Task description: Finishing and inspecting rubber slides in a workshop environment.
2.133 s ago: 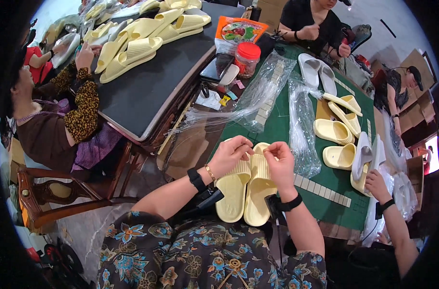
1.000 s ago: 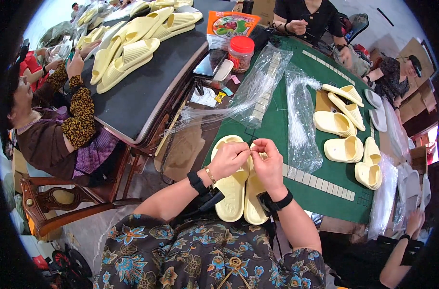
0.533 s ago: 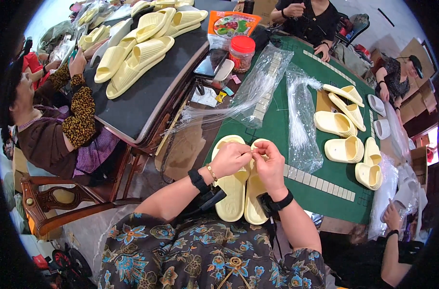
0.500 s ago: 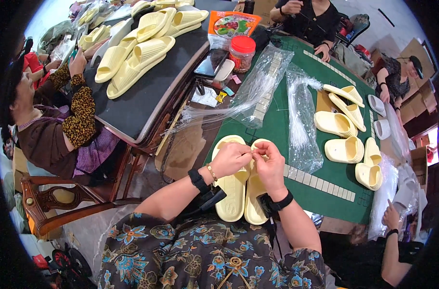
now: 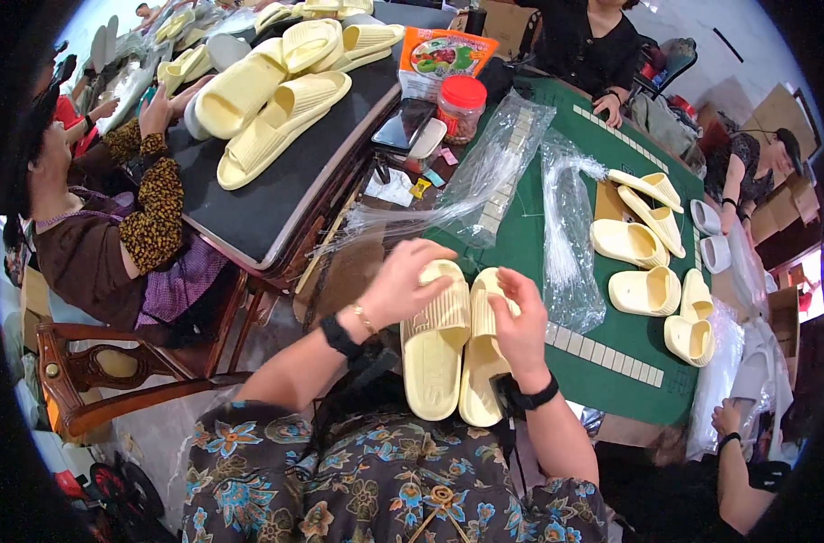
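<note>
A pair of pale yellow slippers lies side by side before me at the table's edge, toes pointing away. My left hand (image 5: 403, 288) is open at the outer side of the left slipper (image 5: 435, 371), its fingers reaching over the ribbed strap. Over the right slipper (image 5: 478, 380), my right hand (image 5: 522, 328) is open beside the strap, thumb and fingers apart. Whether either hand presses on a strap I cannot tell. Just beyond my hands, thin clear strands (image 5: 403, 217) fan out of a plastic bag (image 5: 502, 163).
A second bag of clear strands (image 5: 570, 262) lies on the green table (image 5: 629, 371). Several yellow slippers (image 5: 645, 291) sit at the right. A red-lidded jar (image 5: 462, 107) and a phone (image 5: 403, 125) stand ahead. At left, a person handles slippers by a dark table (image 5: 290, 199); other people sit around.
My hands were pinched together above the slippers; they have parted and the fingers have opened, left hand going left, right hand slightly right. The person at left has reached further over the slippers.
</note>
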Motion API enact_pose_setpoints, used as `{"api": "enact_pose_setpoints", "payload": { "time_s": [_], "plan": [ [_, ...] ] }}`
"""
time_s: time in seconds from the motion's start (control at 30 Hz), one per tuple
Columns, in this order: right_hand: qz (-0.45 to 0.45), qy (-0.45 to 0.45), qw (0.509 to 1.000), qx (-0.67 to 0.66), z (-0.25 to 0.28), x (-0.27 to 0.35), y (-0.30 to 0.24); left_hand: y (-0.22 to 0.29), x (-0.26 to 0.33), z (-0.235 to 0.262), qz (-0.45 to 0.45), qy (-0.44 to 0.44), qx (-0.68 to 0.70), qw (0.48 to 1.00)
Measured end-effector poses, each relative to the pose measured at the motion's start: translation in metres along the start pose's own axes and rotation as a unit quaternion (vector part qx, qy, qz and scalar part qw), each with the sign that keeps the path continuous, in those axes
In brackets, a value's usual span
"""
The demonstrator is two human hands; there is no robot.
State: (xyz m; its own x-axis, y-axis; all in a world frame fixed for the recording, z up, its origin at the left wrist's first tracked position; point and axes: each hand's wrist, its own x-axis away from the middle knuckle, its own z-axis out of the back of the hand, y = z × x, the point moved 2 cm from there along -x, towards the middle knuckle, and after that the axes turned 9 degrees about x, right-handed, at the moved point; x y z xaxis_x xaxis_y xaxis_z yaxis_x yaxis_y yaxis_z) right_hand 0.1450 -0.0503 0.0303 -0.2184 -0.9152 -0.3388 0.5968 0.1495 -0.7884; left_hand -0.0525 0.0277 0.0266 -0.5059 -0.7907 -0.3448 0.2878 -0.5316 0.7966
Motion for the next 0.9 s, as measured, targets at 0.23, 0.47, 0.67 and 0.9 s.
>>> {"api": "enact_pose_setpoints", "payload": {
  "time_s": [0.23, 0.47, 0.67, 0.9],
  "plan": [
    [-0.048, -0.268, 0.932, 0.241, 0.025, 0.039, -0.019, 0.007, 0.001, 0.136, -0.050, 0.249, -0.214, 0.944],
    [-0.075, -0.275, 0.897, 0.338, -0.006, 0.040, -0.011, -0.033, -0.017, 0.221, 0.032, 0.352, -0.425, 0.833],
    [-0.061, -0.225, 0.900, 0.368, 0.007, 0.040, -0.009, -0.091, -0.021, 0.232, 0.138, 0.190, -0.602, 0.763],
    [-0.209, 0.011, 0.902, 0.378, 0.155, 0.014, 0.037, -0.085, -0.039, 0.259, 0.128, 0.091, -0.547, 0.822]
  ]
}}
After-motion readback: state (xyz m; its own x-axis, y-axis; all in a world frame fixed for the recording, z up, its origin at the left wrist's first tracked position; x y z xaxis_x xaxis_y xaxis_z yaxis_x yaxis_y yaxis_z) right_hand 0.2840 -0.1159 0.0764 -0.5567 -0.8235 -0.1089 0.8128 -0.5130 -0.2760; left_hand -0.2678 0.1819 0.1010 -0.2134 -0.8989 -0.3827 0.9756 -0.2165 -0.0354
